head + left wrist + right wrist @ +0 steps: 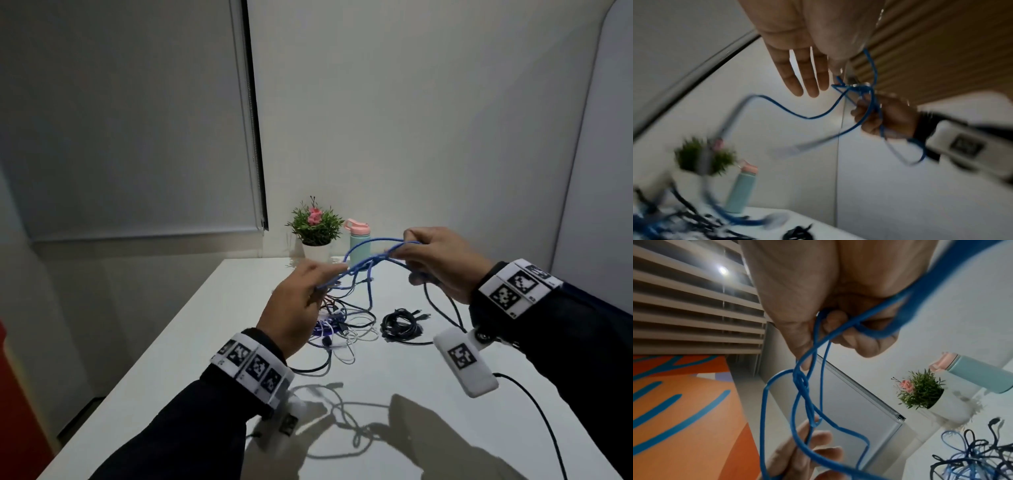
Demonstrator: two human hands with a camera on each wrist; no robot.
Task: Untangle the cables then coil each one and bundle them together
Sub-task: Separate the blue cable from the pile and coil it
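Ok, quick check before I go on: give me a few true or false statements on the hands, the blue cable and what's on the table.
1. The right hand grips the blue cable. True.
2. The blue cable hangs free of knots. False: its strands are knotted between the hands.
3. A black cable bundle lies coiled on the table. True.
4. The bottle lies on its side. False: it stands upright beside the potted plant.
5. The left hand rests on the table. False: it is raised, at the blue cable.

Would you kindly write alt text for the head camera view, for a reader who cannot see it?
Two hands hold a knotted blue cable above a white table: the right hand grips several loops, the left hand pinches a strand. Tangled cables and a black coil lie below; a potted plant and bottle stand behind.
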